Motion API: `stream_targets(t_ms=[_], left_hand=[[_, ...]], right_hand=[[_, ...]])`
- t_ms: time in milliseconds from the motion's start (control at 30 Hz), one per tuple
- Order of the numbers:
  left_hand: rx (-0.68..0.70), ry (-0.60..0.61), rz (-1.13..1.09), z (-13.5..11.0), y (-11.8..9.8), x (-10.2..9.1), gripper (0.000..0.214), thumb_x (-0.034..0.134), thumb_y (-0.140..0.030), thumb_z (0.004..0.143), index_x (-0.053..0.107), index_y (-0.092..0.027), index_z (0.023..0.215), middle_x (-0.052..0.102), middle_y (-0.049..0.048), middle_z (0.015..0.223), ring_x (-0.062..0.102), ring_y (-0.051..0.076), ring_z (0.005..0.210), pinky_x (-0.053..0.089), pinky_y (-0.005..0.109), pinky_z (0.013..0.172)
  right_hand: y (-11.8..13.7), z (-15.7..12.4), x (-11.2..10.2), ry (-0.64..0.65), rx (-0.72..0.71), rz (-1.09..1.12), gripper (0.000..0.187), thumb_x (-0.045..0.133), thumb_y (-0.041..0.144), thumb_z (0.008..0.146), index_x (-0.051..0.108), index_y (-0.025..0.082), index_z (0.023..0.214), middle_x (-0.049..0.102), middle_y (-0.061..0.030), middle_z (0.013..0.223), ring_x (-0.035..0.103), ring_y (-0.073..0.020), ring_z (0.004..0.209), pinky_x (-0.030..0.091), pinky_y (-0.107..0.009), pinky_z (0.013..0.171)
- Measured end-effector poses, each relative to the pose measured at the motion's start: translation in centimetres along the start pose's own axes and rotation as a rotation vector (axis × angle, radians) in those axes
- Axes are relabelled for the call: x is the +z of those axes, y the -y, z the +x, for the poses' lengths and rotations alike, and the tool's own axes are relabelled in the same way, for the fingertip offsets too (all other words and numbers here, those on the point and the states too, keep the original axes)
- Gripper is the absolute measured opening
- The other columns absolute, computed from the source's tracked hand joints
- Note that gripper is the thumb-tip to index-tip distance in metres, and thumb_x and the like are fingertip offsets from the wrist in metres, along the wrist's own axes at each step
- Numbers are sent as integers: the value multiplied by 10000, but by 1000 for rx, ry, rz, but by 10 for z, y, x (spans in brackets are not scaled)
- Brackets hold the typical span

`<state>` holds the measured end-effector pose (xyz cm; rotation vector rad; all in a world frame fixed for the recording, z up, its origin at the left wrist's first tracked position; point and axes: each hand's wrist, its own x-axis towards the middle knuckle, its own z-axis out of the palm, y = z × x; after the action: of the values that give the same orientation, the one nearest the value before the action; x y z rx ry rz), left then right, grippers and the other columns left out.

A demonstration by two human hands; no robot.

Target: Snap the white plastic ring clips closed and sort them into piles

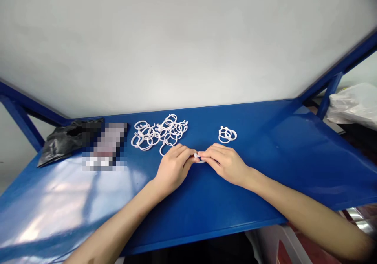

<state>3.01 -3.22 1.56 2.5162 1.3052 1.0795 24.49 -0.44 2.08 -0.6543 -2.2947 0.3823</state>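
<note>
Between my two hands, over the middle of the blue table, is a white plastic curtain ring (pixel 200 162), mostly hidden by my fingers. My left hand (pixel 173 166) pinches it from the left with thumb and forefinger. From the right, my right hand (pixel 228 162) grips it the same way, its fingertips nearly touching those of the left. Behind my left hand lies a loose pile of similar white rings (pixel 169 128), several of them overlapping. A smaller cluster of rings (pixel 226 134) rests just behind my right hand.
The blue tabletop (pixel 294 158) meets a pale wall (pixel 188 44) at the back. On the left lie a black plastic bag (pixel 63 142) and a blurred-out flat item (pixel 108 142). Blue metal braces (pixel 331 95) rise at both sides. Beyond the right one is a clear plastic bag (pixel 353 105).
</note>
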Motion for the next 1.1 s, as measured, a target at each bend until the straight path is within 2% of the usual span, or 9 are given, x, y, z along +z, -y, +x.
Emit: stream_targets(t_ms=[133, 267, 433, 500, 600, 700, 867, 1000, 1100], left_hand=[[-26, 4, 251, 7, 20, -14, 193, 567, -325, 994, 680, -184, 1062, 731, 71, 946, 630, 230, 883, 510, 379, 809], [-128, 11, 498, 10, 39, -27, 220, 494, -184, 965, 692, -172, 1062, 701, 109, 989, 601, 280, 925, 495, 426, 832], [-166, 122, 619, 4, 42, -33, 298, 473, -67, 876, 717, -193, 991, 670, 132, 993, 581, 319, 924, 486, 454, 775], [-168, 152, 644, 3, 39, -33, 256, 501, -79, 878, 714, -206, 943, 672, 123, 975, 573, 317, 896, 476, 441, 732], [-142, 180, 675, 2, 34, -32, 174, 552, -116, 891, 695, -214, 882, 672, 106, 942, 568, 300, 870, 467, 416, 712], [-120, 167, 689, 4, 28, -33, 143, 560, -143, 919, 684, -208, 885, 674, 103, 955, 561, 290, 869, 462, 408, 719], [-64, 86, 633, 6, 11, -32, 102, 576, -198, 958, 663, -180, 907, 690, 86, 936, 561, 273, 868, 434, 399, 742], [87, 35, 436, 7, 1, -26, 110, 562, -206, 988, 644, -186, 917, 694, 30, 809, 571, 218, 815, 411, 364, 738], [204, 36, 292, 7, -2, -22, 97, 563, -194, 994, 637, -189, 932, 701, 13, 819, 556, 176, 773, 413, 335, 728]], right_hand=[[-15, 6, -8, -82, 79, -152, 192, 535, 241, 1026, 718, 216, 1080, 747, -59, 981, 687, -198, 888, 569, -357, 786], [-38, 10, -24, -218, 212, -356, 192, 556, 276, 1017, 737, 224, 1054, 711, -70, 949, 634, -221, 886, 552, -366, 744], [-61, 7, -36, -131, 337, -580, 210, 563, 254, 1001, 753, 215, 1082, 701, -85, 910, 582, -262, 866, 531, -391, 665], [-62, 7, -37, -110, 331, -639, 225, 565, 252, 998, 750, 201, 1115, 703, -95, 928, 567, -271, 866, 524, -402, 665], [-55, 8, -36, -153, 289, -661, 235, 566, 269, 1002, 746, 180, 1124, 705, -108, 970, 559, -278, 897, 530, -423, 716], [-42, 10, -33, -164, 196, -572, 233, 558, 261, 1009, 736, 168, 1128, 712, -112, 1006, 570, -272, 940, 539, -429, 785], [-17, 8, -16, -39, 35, -259, 229, 568, 324, 1017, 712, 190, 1133, 722, -83, 1019, 624, -233, 962, 548, -418, 861], [-1, 3, -2, 37, 143, 6, 302, 575, 368, 1014, 634, 191, 1251, 727, -54, 996, 677, -191, 902, 571, -357, 820], [5, 1, 1, 53, 237, 154, 218, 576, 307, 1011, 634, 213, 1199, 736, -25, 970, 703, -153, 826, 573, -292, 754]])
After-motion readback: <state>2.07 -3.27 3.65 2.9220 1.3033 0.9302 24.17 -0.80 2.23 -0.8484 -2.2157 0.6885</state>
